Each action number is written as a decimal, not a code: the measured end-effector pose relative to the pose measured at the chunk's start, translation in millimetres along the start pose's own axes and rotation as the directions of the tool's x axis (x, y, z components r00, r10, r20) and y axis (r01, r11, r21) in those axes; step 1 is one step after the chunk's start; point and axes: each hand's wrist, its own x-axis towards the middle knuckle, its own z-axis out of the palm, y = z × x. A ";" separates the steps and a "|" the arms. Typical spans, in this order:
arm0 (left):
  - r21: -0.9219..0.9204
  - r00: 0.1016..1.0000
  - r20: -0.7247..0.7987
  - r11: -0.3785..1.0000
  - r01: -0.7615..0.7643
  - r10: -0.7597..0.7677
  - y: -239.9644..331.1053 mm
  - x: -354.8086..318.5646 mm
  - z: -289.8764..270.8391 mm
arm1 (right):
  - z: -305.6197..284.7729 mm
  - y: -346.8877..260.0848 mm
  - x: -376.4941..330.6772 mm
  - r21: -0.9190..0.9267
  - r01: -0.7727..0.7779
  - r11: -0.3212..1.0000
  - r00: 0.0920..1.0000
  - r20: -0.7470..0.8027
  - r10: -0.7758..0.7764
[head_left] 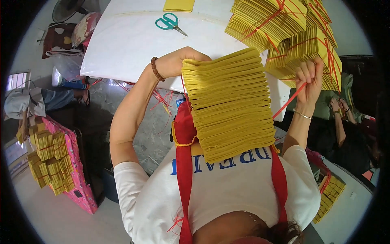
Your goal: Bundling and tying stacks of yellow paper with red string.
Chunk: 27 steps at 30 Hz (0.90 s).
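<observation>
A thick stack of yellow folded papers point(231, 107) stands on edge in front of my chest, its many folds facing up. At its far left corner is my left hand point(180, 61), closed against the stack, with the fingertips hidden behind it. To the right, my right hand point(309, 79) is closed on a red plastic string point(289, 101), drawn taut up and out from the stack's right side. Another strand of red string runs down the stack's left edge. Tied bundles of yellow papers point(268, 20) lie just beyond my right hand.
Teal-handled scissors point(172, 23) and a flat yellow sheet point(178, 5) lie on the white table point(122, 44). Red string scraps point(162, 97) hang below its edge. More yellow bundles point(50, 158) stack at left on a pink cloth point(77, 162). Another person's hands point(339, 105) show at far right.
</observation>
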 end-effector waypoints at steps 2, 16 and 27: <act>0.090 0.997 -0.015 0.993 0.080 -0.079 5.3 4.4 2.3 | 5.1 12.8 10.6 -0.026 -0.068 0.997 0.998 -0.012 0.067; 0.025 0.995 -0.080 0.998 0.065 -0.063 9.2 4.6 22.0 | 53.6 127.5 45.8 -0.355 -0.710 0.608 0.652 -0.002 0.759; -0.089 0.988 -0.151 0.996 0.019 -0.033 8.9 -10.5 26.3 | 53.2 131.9 50.9 -0.492 -0.739 0.460 0.531 -0.005 0.847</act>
